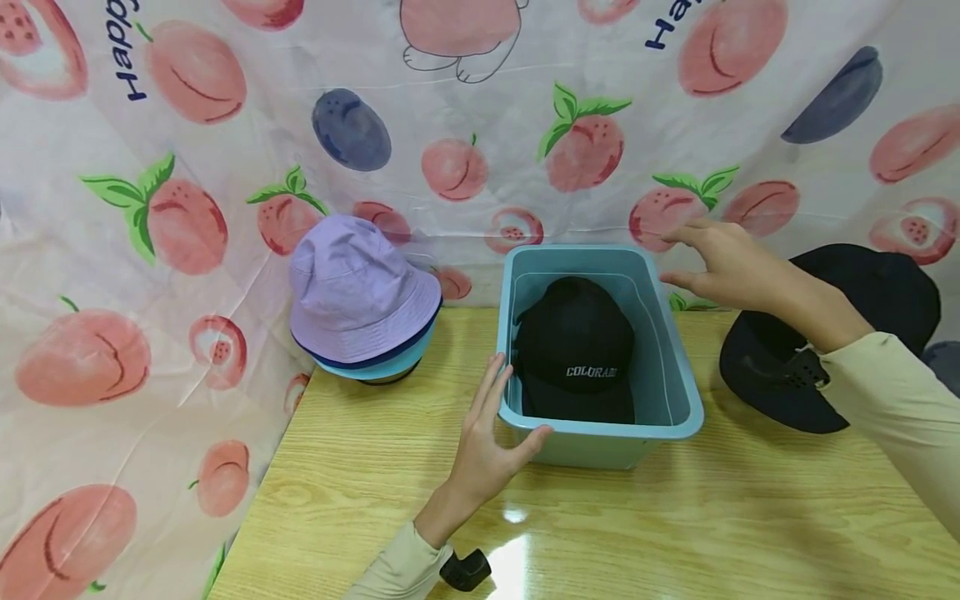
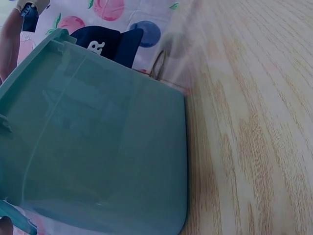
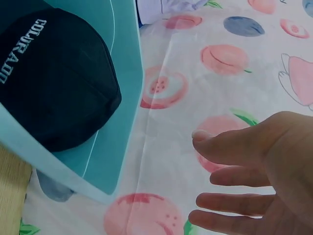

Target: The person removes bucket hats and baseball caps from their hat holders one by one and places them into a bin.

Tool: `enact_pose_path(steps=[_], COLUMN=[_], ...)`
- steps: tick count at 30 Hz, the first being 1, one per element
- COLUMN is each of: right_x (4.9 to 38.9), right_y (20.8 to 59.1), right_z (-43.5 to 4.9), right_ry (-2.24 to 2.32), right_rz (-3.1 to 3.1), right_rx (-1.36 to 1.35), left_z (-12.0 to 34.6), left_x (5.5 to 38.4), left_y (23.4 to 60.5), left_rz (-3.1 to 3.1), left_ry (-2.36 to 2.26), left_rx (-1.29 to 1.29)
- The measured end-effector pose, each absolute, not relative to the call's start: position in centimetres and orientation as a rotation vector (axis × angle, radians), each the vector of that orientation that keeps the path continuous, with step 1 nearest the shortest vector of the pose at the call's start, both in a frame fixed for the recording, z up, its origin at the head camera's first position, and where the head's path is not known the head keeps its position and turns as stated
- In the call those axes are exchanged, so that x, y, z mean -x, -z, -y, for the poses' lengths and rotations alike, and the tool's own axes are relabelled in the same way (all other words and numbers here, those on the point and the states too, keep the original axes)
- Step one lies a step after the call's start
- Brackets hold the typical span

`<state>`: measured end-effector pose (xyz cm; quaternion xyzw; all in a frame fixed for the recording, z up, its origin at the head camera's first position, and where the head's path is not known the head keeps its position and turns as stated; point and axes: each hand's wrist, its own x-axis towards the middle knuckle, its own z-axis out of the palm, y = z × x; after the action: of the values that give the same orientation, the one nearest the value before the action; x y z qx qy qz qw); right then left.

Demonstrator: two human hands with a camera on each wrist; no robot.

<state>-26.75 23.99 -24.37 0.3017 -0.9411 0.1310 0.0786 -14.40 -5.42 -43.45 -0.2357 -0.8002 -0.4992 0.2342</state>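
A blue-green plastic bin (image 1: 678,367) stands on the table with a black baseball cap (image 1: 573,333) inside, its brim toward the near side and "COLORADO" lettered on the front. My left hand (image 1: 483,454) is at the bin's near left corner, fingers straight along the rim and thumb spread. Off the bin's far right corner, my right hand (image 1: 723,262) hovers in the air with its fingers extended. Nothing is between the right hand's thumb and fingers (image 3: 234,203) in the right wrist view. The cap (image 3: 58,83) shows beside it in the bin.
Left of the bin sits a stack of bucket hats, a lilac hat (image 1: 352,287) on top. A black hat (image 1: 885,292) lies to the right, partly behind the right forearm. Behind hangs a peach-print cloth (image 1: 465,108). The wooden table (image 1: 360,500) spreads out in front.
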Motion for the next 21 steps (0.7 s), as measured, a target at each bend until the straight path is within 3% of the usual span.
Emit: enact_pose_path(steps=[21], right_x=[25.7], right_y=[24.6], right_z=[-27.8], right_ry=[-0.363], right_rz=[2.823], right_rx=[-0.768], left_z=[5.6], left_x=[14.2], left_y=[43.8], left_rz=[2.212], left_ry=[1.373], left_rx=[0.655])
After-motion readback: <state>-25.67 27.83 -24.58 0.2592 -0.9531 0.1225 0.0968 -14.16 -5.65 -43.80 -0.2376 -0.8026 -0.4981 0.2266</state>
